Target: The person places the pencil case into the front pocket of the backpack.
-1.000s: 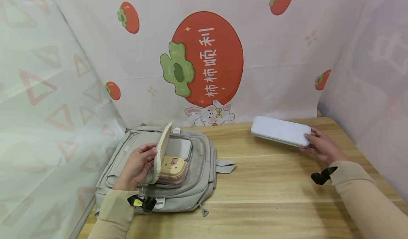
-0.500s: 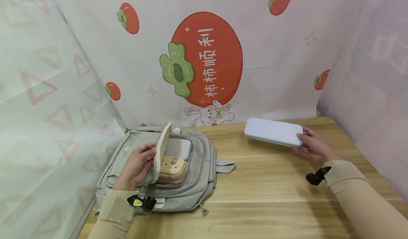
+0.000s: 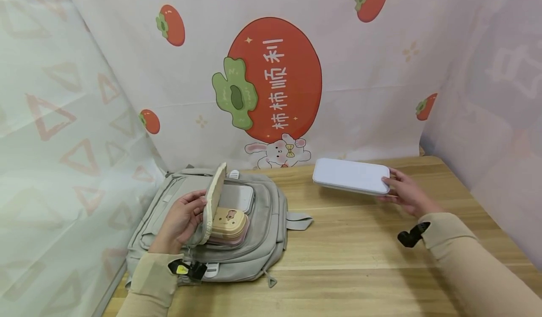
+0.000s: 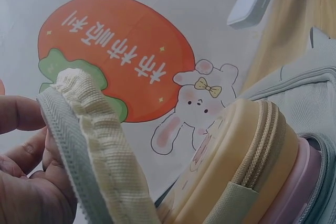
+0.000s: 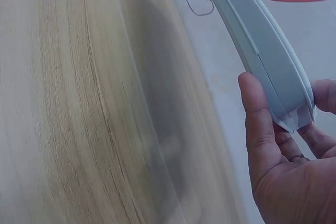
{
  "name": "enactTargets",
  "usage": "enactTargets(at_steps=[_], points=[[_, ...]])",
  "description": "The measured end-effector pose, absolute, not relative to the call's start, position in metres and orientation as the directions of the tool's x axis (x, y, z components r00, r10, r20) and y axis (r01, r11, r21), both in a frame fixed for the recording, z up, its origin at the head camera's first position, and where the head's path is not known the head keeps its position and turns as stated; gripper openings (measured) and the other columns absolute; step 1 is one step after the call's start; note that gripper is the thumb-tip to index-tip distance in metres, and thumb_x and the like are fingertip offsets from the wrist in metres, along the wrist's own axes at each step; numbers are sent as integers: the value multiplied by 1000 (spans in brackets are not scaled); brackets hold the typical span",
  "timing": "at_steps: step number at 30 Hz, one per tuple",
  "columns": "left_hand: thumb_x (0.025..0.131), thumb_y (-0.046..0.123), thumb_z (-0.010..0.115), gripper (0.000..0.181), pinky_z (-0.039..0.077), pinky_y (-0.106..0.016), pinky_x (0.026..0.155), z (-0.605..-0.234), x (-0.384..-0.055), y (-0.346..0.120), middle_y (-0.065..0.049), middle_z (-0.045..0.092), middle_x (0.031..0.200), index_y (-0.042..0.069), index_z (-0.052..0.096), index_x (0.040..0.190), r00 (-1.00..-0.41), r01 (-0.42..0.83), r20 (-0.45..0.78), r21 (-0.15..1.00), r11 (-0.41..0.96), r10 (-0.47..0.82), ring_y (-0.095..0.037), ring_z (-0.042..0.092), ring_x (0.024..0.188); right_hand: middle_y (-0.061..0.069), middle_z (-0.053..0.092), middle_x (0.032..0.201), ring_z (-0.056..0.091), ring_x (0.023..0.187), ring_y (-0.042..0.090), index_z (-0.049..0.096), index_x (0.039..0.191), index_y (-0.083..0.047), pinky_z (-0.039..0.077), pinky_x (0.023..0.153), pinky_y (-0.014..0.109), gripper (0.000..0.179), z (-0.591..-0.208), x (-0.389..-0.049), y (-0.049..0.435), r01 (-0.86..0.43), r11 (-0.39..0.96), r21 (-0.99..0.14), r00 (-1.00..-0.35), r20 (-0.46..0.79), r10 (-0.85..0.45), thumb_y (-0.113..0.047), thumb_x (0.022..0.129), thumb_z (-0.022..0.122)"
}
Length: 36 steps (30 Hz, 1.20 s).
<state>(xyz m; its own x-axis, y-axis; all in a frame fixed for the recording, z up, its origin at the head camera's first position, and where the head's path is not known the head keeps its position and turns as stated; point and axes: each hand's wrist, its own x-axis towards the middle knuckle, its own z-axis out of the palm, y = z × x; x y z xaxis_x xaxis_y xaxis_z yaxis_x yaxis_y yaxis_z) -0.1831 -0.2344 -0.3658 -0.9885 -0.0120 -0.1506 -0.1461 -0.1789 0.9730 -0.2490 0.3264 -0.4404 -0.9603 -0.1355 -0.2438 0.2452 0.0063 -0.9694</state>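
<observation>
A grey backpack (image 3: 264,246) lies on its back at the left of the table, front pocket unzipped. My left hand (image 3: 182,220) pinches the zippered edge of the pocket flap (image 3: 215,199) and holds it up. Inside the pocket sit a white flat case (image 3: 237,197) and, nearer me, a cream zippered case (image 3: 228,220) with a small printed figure; a pink case (image 4: 300,182) shows beneath it. To the right, my right hand (image 3: 404,192) grips one end of a white, rounded oblong case (image 3: 351,175), thumb on top, fingers underneath. That case hangs above the table, its far end pointing left.
The wooden table (image 3: 338,270) runs up to a printed cloth backdrop (image 3: 360,96), with cloth sides at left and right. A grey strap (image 3: 299,220) and a zipper pull (image 3: 271,281) stick out from the backpack onto the table.
My right hand has moved left with the white oblong case, bringing it nearer the backpack. The left hand stays in place, holding the flap.
</observation>
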Motion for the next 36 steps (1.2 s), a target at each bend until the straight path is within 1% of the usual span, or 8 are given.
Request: enactTargets(at_steps=[4, 11, 18, 27, 31, 36], points=[[104, -5, 50, 27, 55, -21, 65, -366, -183, -234, 0, 67, 95, 16, 68, 103, -988, -151, -155, 972, -181, -10, -8, 67, 78, 20, 34, 137, 65, 89, 9, -4, 164, -3, 59, 88, 37, 69, -438, -249, 317, 237, 5, -971, -961, -235, -146, -21, 113, 40], [104, -6, 50, 28, 54, -20, 65, -365, -183, -235, 0, 67, 93, 16, 68, 103, -987, -155, -160, 968, -196, -11, -7, 67, 77, 24, 29, 145, 65, 92, 8, -3, 164, -1, 58, 89, 38, 68, -437, -250, 303, 215, 9, -977, -962, -213, -169, -20, 114, 39], [104, -6, 49, 29, 54, -20, 64, -365, -183, -235, 0, 66, 92, 16, 68, 102, -987, -154, -159, 968, -196, -10, -7, 66, 76, 20, 33, 140, 65, 93, 9, -1, 164, -1, 58, 89, 38, 68, -435, -250, 293, 215, -13, -977, -960, -209, -187, -19, 114, 40], [103, -6, 50, 27, 54, -21, 65, -365, -182, -235, 0, 66, 91, 15, 68, 103, -985, -157, -166, 969, -193, -36, -8, 66, 77, 25, 30, 146, 65, 93, 9, 0, 164, 0, 59, 88, 39, 67, -435, -251, 282, 197, 0, -980, -961, -193, -200, -20, 114, 39], [103, -6, 50, 28, 54, -21, 66, -365, -182, -235, 1, 66, 91, 16, 68, 103, -986, -153, -162, 971, -183, -38, -8, 66, 77, 26, 29, 147, 65, 94, 9, 0, 164, 1, 59, 87, 39, 67, -433, -252, 278, 183, 9, -983, -962, -181, -205, -20, 114, 39], [103, -6, 50, 27, 55, -21, 66, -364, -181, -236, 1, 66, 91, 15, 68, 103, -987, -148, -157, 970, -194, -35, -7, 67, 77, 25, 32, 144, 65, 94, 10, 2, 164, 2, 59, 87, 39, 66, -429, -253, 270, 177, 2, -984, -962, -174, -210, -19, 114, 40]])
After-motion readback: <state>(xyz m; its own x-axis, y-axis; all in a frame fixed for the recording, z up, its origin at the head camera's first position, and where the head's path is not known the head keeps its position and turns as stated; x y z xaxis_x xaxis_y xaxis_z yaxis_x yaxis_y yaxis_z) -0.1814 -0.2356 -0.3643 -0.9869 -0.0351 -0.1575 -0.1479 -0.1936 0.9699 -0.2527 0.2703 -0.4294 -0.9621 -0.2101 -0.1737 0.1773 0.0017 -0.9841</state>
